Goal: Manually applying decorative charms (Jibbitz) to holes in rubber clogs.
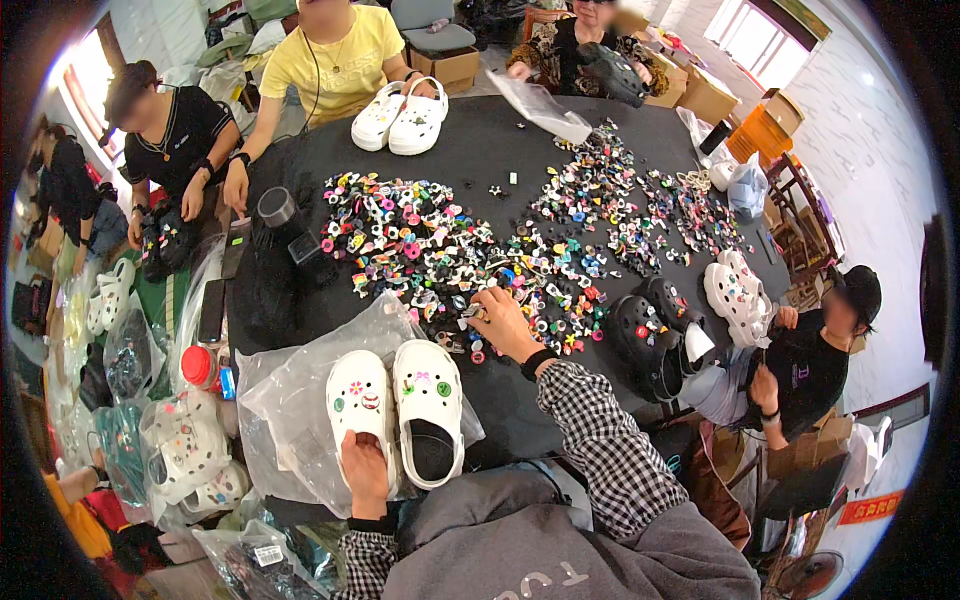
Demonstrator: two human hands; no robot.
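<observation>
A pair of white clogs stands before me on a clear plastic bag [275, 395]. My left hand [366, 470] grips the left clog [360, 385] at its heel opening. Colourful charms sit in the holes of both; the right clog [428, 390] stands beside it, apart from my fingers. Further off, my right hand [505, 322] reaches into a wide heap of small colourful shoe charms [410, 225]. Its fingertips are closed on a small pale charm [470, 312], partly hidden by the fingers.
More charms [620, 220] spread across the black table [460, 115]. Dark clogs [640, 335] and white clogs [738, 300] stand at the right. A phone [212, 312], a metal-lidded cup [278, 208] and a red-lidded jar [199, 367] are at the left. Several co-workers sit around, some holding clogs.
</observation>
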